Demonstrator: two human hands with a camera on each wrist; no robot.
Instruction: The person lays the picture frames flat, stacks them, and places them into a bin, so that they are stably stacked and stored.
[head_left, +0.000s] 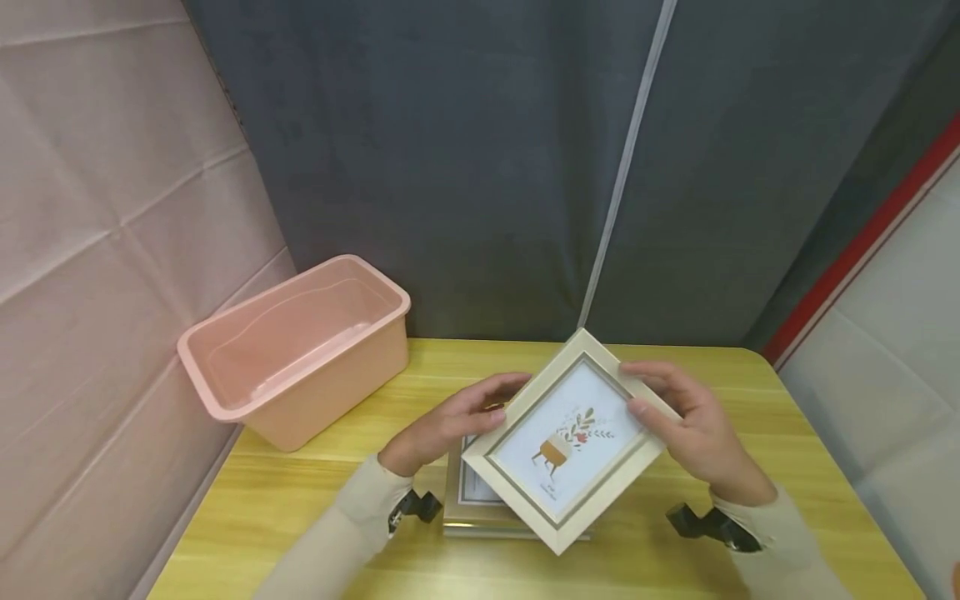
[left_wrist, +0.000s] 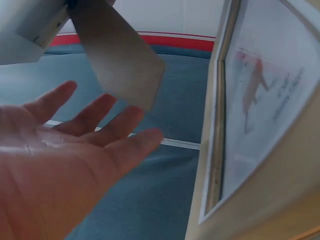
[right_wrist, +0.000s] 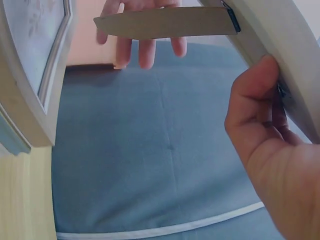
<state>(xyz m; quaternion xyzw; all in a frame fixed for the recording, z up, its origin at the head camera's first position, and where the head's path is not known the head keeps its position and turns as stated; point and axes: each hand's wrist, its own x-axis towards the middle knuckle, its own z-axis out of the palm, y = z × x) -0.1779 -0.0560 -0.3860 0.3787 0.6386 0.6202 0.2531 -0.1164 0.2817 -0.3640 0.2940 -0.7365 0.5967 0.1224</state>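
Note:
A cream picture frame point(head_left: 573, 442), with a print of a plant in a pot, is tilted above the table. My right hand point(head_left: 693, 425) grips its right edge, the thumb point(right_wrist: 257, 75) pressed against it in the right wrist view. From the frame's back the stand leg point(left_wrist: 120, 60) juts out. My left hand point(head_left: 457, 421) is at the frame's left side with its fingers extended, and in the left wrist view its palm faces the leg without gripping it. Beneath lies another picture frame point(head_left: 453, 508), partly hidden; how many are stacked there I cannot tell.
A pink plastic bin point(head_left: 330, 375) stands at the table's left rear. The wood-patterned table point(head_left: 750, 417) backs onto a dark grey curtain point(head_left: 450, 167). Pale cloth walls rise at both sides, the right one with a red band point(head_left: 862, 250).

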